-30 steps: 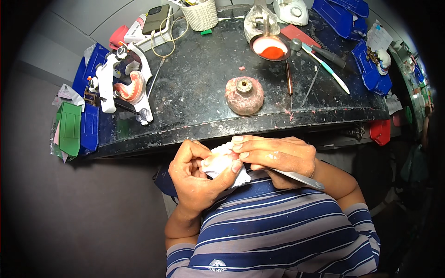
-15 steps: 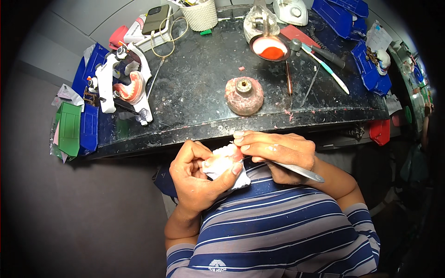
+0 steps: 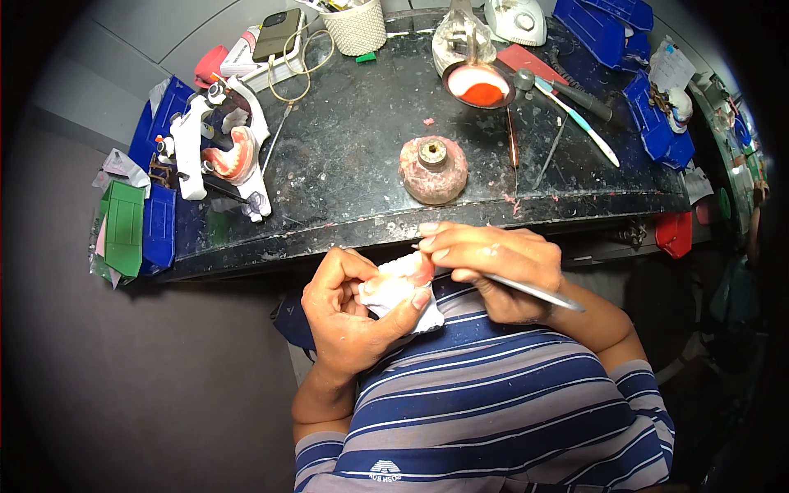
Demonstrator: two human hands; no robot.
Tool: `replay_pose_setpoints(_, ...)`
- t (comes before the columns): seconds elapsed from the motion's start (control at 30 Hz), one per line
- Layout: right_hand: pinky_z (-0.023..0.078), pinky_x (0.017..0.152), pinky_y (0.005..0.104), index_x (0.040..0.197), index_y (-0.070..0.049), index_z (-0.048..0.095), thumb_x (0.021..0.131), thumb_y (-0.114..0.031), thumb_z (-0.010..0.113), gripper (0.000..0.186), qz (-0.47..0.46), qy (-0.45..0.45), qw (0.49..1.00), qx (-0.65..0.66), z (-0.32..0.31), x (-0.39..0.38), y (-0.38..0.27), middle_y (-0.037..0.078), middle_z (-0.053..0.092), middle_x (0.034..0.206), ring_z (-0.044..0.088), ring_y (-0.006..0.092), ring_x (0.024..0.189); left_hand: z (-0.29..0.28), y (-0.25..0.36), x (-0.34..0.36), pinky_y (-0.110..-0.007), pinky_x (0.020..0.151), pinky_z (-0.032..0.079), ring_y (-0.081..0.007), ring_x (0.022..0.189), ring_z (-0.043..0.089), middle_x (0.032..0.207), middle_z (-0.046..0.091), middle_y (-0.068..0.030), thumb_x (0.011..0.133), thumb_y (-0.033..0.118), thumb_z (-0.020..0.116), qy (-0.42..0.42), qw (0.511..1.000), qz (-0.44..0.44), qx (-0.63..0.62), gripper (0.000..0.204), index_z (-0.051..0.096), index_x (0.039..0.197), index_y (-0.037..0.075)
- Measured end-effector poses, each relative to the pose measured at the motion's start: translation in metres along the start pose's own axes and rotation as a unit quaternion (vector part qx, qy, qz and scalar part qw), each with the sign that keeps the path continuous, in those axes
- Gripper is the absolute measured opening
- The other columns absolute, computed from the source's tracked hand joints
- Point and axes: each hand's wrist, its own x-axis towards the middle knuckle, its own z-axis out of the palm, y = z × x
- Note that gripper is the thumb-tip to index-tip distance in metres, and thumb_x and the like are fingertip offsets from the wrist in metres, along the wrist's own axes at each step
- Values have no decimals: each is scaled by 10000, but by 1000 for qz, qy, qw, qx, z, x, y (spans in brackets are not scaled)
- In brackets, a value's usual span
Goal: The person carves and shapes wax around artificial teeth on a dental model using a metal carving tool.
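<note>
In front of the bench edge, my left hand (image 3: 347, 320) is closed round a white plaster cast (image 3: 423, 316) that carries a pink denture base (image 3: 417, 269) with white teeth along its upper side. My right hand (image 3: 505, 267) is closed on a slim metal hand tool (image 3: 538, 292), its handle end sticking out down to the right and its other end mostly hidden by my fingers at the denture's upper right. My right fingertips are at the top of the denture; whether they touch it I cannot tell.
The dark bench (image 3: 345, 164) holds a white articulator (image 3: 193, 148) with another denture, a round burner (image 3: 433, 168), a pan with red material (image 3: 479, 82), loose tools (image 3: 575, 115), blue trays (image 3: 657, 123), a phone (image 3: 278, 34) and a pot (image 3: 353, 29). A green tray (image 3: 122, 230) sits far left.
My right hand has risen slightly and shifted a little right, and the tool's handle end has swung up and to the right. My left hand and the cast stay nearly in place.
</note>
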Motion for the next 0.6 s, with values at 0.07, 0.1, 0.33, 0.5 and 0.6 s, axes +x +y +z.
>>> replay_pose_setpoints(0.07, 653, 870, 409, 1109, 17, 713, 1039, -108, 670, 150, 27, 10, 1000, 1, -4, -3, 0, 251, 776, 1141, 783, 383, 1073, 1, 3, -1, -210, 722, 504, -58, 828, 631, 889, 633, -42, 778, -17, 931, 2, 999, -26, -42, 419, 550, 949, 21)
replay_pose_setpoints(0.1, 651, 870, 405, 1103, 9, 692, 1077, -158, 630, 180, 24, 31, 999, 15, -3, -3, 1, 263, 776, 1134, 788, 381, 1054, 0, 4, 0, -210, 722, 504, -58, 828, 631, 889, 633, -42, 778, -17, 931, 3, 999, -27, -42, 419, 550, 949, 21)
replay_pose_setpoints(0.33, 646, 902, 442, 1147, 14, 656, 1086, -184, 613, 211, 76, 53, 993, 75, -10, -8, -2, 278, 772, 1109, 784, 402, 1052, -7, 5, 2, -263, 844, 536, -107, 933, 664, 1011, 697, -114, 873, 41, 852, -45, 993, -41, -105, 383, 568, 1120, -30)
replay_pose_setpoints(0.5, 633, 947, 440, 1148, 16, 685, 1041, -140, 675, 189, 15, 15, 1000, 0, -9, 2, -6, 273, 762, 1162, 770, 387, 1100, -7, -1, 3, -295, 892, 538, -137, 970, 678, 1035, 707, -126, 942, 114, 783, -59, 993, -25, -100, 375, 552, 1191, -46)
replay_pose_setpoints(0.6, 639, 933, 424, 1136, 0, 709, 993, -94, 735, 174, 33, 11, 999, 3, -8, 1, -13, 264, 766, 1160, 778, 369, 1088, -1, 0, 2, -311, 894, 544, -157, 981, 691, 1036, 707, -135, 980, 164, 728, -44, 989, -41, -137, 363, 540, 1208, -47)
